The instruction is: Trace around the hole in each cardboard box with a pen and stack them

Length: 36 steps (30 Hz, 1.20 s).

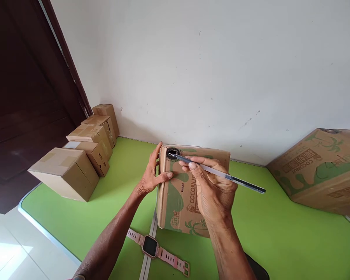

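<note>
A brown cardboard box [177, 198] printed with green coconut artwork stands on the green table [111, 194] in front of me. My left hand [150, 177] grips the box's left top corner, thumb on the front face and fingers on the side. My right hand [211, 188] is closed around a grey pen [221, 175]. The pen's tip rests on a black scribbled patch [172, 152] at the box's top left corner. The pen's back end points out to the right.
Several plain cardboard boxes [84, 151] stand in a row along the table's left edge, by a dark wooden door [23, 101]. A larger coconut box [321, 171] lies tilted at the right. A pink wristwatch [156, 251] lies near the front edge, beside a dark object [258, 268].
</note>
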Motion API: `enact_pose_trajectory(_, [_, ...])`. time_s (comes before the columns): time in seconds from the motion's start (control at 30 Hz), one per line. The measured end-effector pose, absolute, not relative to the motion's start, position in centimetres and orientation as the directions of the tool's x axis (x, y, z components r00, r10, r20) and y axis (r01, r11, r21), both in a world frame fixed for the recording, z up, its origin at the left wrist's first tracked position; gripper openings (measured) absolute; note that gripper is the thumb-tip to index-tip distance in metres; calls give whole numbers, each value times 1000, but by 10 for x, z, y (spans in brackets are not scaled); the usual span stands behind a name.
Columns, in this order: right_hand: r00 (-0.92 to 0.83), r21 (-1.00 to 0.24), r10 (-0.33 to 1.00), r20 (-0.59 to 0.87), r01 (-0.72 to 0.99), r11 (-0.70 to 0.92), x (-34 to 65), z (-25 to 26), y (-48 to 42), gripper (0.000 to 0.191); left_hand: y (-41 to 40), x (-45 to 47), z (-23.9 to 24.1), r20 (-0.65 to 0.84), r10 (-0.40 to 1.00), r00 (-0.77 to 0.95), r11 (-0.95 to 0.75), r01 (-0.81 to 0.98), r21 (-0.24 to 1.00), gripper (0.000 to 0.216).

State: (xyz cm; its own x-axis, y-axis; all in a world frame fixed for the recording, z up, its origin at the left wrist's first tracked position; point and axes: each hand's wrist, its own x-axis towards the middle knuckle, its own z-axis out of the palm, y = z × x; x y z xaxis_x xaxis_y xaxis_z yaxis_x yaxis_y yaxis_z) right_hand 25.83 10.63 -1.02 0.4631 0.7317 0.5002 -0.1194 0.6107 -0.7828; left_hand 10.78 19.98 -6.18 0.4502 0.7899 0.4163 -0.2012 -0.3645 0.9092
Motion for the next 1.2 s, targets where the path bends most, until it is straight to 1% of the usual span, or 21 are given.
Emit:
enact_pose_trajectory(0.1, [450,-776,710,542,-57,628,259,-14,105,10,200,109,-62,421,783,457,-369,-204,907,115])
enact_pose_trajectory(0.27, [443,-783,695,567,25,622,260,-13,101,9,200,109,-62,424,778,464,-376,-197,905,116])
enact_pose_trajectory(0.47, [472,-760,670,573,1,649,262,-15,103,7,198,109,-63,411,790,456,-360,-197,912,115])
enact_pose_trajectory(0.67, [473,-754,656,588,28,656,266,-14,102,9,199,109,-64,437,776,455,-382,-213,899,116])
enact_pose_trajectory(0.83, [559,-764,621,550,35,644,272,-14,102,13,199,110,-63,439,774,457,-368,-241,898,117])
enact_pose_trajectory(0.93, [604,-764,601,523,18,645,273,-7,105,18,200,109,-62,439,778,449,-381,-219,898,118])
enact_pose_trajectory(1.03, [646,-742,575,501,-21,670,286,6,105,28,201,107,-61,451,777,439,-405,-199,892,118])
enact_pose_trajectory(1.07, [673,-745,555,489,-8,667,297,10,103,33,201,106,-61,455,775,439,-409,-199,890,119])
enact_pose_trajectory(1.1, [698,-774,529,482,55,631,312,11,99,39,202,106,-60,457,772,443,-411,-201,889,119])
enact_pose_trajectory(1.13, [720,-816,504,478,152,557,328,11,93,43,203,105,-60,459,768,447,-414,-201,888,120])
enact_pose_trajectory(1.17, [725,-861,495,479,278,426,346,8,85,47,204,105,-60,464,763,450,-420,-199,885,120])
enact_pose_trajectory(1.2, [709,-876,518,478,431,218,364,2,75,49,205,104,-60,471,759,450,-429,-198,881,121])
